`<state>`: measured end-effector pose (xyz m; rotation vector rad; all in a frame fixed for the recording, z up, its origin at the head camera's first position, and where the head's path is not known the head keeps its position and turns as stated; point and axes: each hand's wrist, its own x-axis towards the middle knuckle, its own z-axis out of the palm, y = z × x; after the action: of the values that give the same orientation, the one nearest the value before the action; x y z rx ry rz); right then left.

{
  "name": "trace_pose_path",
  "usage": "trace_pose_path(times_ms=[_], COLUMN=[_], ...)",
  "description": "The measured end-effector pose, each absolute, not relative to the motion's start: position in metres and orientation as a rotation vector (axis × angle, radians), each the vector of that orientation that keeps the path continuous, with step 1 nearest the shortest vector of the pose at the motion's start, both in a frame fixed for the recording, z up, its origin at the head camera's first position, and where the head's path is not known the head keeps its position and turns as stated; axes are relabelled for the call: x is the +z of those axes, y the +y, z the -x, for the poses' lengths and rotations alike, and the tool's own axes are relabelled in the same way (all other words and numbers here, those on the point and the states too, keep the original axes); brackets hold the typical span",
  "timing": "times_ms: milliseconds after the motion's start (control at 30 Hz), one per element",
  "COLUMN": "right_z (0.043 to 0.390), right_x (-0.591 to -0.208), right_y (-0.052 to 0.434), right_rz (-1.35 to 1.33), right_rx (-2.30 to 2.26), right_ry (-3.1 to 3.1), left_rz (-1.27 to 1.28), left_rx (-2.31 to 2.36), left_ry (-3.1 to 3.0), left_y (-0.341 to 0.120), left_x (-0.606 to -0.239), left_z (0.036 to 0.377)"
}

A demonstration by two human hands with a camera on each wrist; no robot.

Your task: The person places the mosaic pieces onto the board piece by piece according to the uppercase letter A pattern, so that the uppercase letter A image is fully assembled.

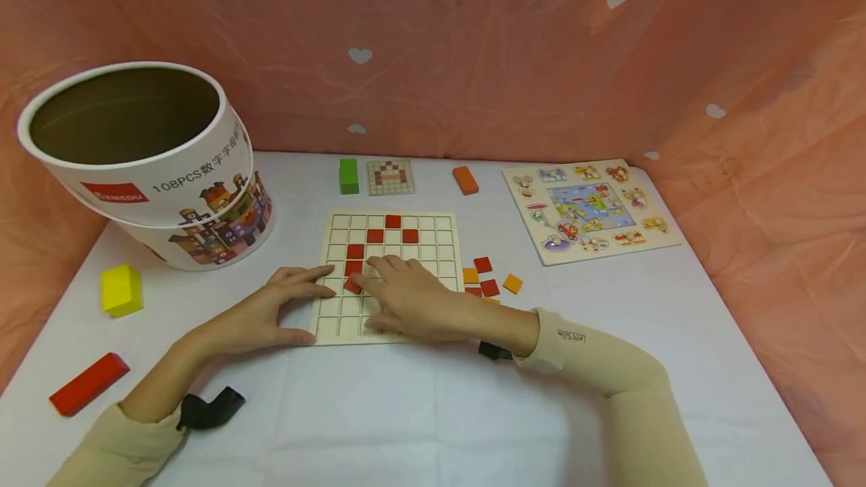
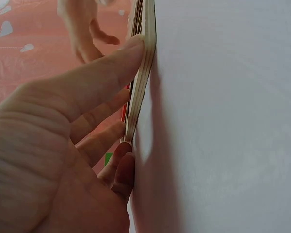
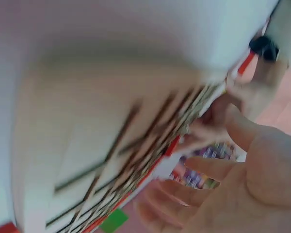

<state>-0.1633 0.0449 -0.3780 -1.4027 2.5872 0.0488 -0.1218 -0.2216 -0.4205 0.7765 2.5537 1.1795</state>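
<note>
At the frame's centre, five red square tiles (image 1: 355,252) sit in cells of the wooden grid board (image 1: 443,237); a sixth red tile (image 1: 350,287) lies askew, touched but unpinched by my right hand (image 1: 416,299); my left hand (image 1: 260,313), fingers spread, touches the board's edge; loose tiles (image 1: 490,288) right of centre lie unplaced

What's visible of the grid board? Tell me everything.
The grid board, pale and seemingly wooden, has dark grid lines and a layered edge. It lies flat on the white table. Five red tiles sit in its squares; another tile lies askew by the right hand, which hides some squares. The left hand touches its left edge.
</note>
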Motion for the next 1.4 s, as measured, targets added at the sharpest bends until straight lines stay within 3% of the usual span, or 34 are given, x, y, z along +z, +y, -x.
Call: trace_pose_path(times_ms=[200, 533, 933, 1233, 1400], right_z=[0.152, 0.173, 0.181, 0.213, 0.230], right_x=[-0.384, -0.381, -0.382, -0.380, -0.387], right_y=[0.047, 0.058, 0.063, 0.140, 0.187], right_rz=[1.477, 1.517, 1.558, 1.176, 0.916], right_rx=[0.159, -0.301, -0.407, -1.160, -1.244], right_ry=[2.441, 2.176, 2.111, 2.241, 2.380], left_rz=[-0.795, -0.800, -0.779, -0.753, -0.741], left_rx=[1.185, 1.185, 1.189, 1.190, 1.187], left_ry=[2.555, 2.547, 2.543, 2.536, 2.536], left_y=[-0.222, -0.223, -0.223, -0.221, -0.222], left_x=[-0.421, -0.421, -0.421, -0.421, -0.421], left_z=[0.122, 0.122, 0.121, 0.122, 0.121])
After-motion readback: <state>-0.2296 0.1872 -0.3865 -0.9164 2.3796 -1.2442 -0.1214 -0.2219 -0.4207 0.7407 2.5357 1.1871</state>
